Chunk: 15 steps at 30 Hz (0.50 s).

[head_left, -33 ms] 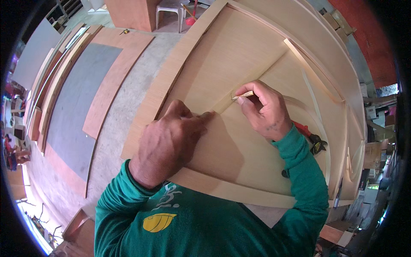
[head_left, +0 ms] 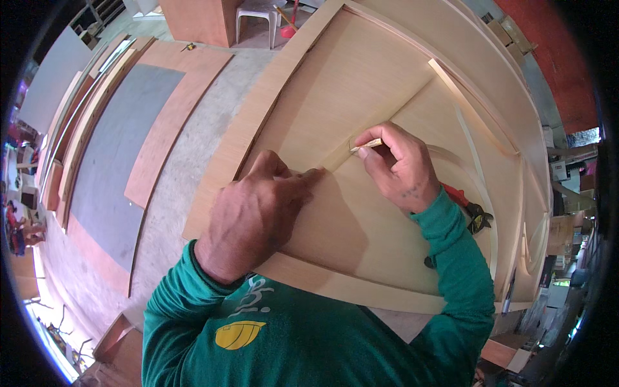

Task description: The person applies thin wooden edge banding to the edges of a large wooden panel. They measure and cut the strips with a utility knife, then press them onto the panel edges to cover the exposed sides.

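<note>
My right hand (head_left: pixel 398 164) pinches a short pale pencil (head_left: pixel 369 146) between thumb and fingers. Its tip touches or hovers just over a thin pale strip (head_left: pixel 387 118), beside a small dark mark. That strip runs diagonally across a light wooden panel (head_left: pixel 316 97) with raised edges. At the strip's near end, one fingertip of my left hand (head_left: pixel 255 203) rests against it. The other left fingers are curled under, and whatever they hold is hidden.
A red and black tool (head_left: pixel 476 215) lies on the panel, partly behind my right sleeve. A narrow wooden batten (head_left: pixel 471 103) stands along the far right. On the floor at left lie large sheets (head_left: pixel 122 155) and stacked boards (head_left: pixel 84 129). A white stool (head_left: pixel 258 14) stands behind.
</note>
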Each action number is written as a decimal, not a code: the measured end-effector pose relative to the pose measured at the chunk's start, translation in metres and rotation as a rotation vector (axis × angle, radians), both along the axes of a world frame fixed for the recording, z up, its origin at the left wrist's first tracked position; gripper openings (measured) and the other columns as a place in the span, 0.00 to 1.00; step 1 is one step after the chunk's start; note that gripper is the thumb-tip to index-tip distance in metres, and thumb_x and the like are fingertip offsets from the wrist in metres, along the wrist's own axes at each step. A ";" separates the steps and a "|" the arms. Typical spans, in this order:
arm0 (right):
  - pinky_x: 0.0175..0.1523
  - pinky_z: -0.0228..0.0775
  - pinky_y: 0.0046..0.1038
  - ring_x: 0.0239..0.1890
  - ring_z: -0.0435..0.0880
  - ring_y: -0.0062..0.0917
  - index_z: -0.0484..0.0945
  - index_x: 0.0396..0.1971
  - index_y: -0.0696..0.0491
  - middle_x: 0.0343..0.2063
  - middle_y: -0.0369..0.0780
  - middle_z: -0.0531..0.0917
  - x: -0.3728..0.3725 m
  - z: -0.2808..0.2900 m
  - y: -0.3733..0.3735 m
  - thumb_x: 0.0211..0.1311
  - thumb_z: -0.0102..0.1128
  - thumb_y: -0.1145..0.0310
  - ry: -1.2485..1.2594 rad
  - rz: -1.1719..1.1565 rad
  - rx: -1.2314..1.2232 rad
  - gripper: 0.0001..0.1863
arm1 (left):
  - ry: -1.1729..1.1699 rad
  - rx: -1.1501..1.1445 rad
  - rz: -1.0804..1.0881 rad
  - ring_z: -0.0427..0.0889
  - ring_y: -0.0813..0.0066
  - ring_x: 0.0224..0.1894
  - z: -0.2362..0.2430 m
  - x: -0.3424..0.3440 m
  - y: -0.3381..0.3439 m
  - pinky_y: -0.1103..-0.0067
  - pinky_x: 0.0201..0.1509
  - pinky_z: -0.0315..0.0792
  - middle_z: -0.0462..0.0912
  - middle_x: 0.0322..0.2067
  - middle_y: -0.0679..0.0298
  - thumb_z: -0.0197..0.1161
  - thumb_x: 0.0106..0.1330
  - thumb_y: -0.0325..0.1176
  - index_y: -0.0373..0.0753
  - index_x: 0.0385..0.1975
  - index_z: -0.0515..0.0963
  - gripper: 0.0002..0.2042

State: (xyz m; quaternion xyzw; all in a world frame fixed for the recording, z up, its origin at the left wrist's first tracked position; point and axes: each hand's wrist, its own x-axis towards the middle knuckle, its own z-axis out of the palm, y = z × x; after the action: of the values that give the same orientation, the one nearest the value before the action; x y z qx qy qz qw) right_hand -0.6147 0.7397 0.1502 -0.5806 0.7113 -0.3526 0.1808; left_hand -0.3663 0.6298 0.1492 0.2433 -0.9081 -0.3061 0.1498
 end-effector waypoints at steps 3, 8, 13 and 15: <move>0.46 0.82 0.39 0.38 0.89 0.41 0.82 0.42 0.58 0.36 0.48 0.86 -0.002 -0.003 -0.002 0.68 0.65 0.75 0.046 0.053 -0.050 0.06 | -0.011 0.005 0.014 0.88 0.57 0.39 0.001 -0.001 0.001 0.64 0.42 0.84 0.83 0.39 0.54 0.70 0.69 0.30 0.53 0.59 0.89 0.19; 0.44 0.82 0.37 0.37 0.90 0.38 0.82 0.42 0.58 0.33 0.48 0.86 -0.010 -0.007 -0.008 0.69 0.64 0.75 0.134 -0.010 -0.077 0.06 | -0.002 -0.011 0.005 0.88 0.57 0.38 0.000 -0.008 -0.004 0.65 0.41 0.85 0.83 0.40 0.55 0.70 0.70 0.31 0.53 0.58 0.89 0.18; 0.36 0.76 0.28 0.29 0.82 0.19 0.82 0.45 0.57 0.26 0.39 0.83 -0.023 -0.006 -0.007 0.74 0.64 0.71 -0.058 -0.179 -0.065 0.06 | 0.006 -0.039 0.000 0.90 0.57 0.38 -0.004 -0.007 -0.006 0.66 0.38 0.85 0.83 0.43 0.55 0.69 0.71 0.32 0.54 0.58 0.89 0.16; 0.33 0.73 0.26 0.27 0.79 0.16 0.82 0.45 0.57 0.25 0.36 0.82 -0.028 -0.010 -0.007 0.75 0.64 0.70 -0.144 -0.177 -0.109 0.07 | 0.017 -0.039 -0.014 0.89 0.55 0.39 -0.002 -0.005 -0.006 0.65 0.39 0.84 0.83 0.43 0.54 0.70 0.70 0.33 0.51 0.58 0.88 0.17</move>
State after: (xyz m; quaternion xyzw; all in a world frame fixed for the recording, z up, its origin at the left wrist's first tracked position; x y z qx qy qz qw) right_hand -0.6426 0.7330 0.1404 -0.4977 0.7246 -0.4462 0.1676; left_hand -0.3712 0.6235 0.1470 0.2312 -0.9143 -0.2915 0.1602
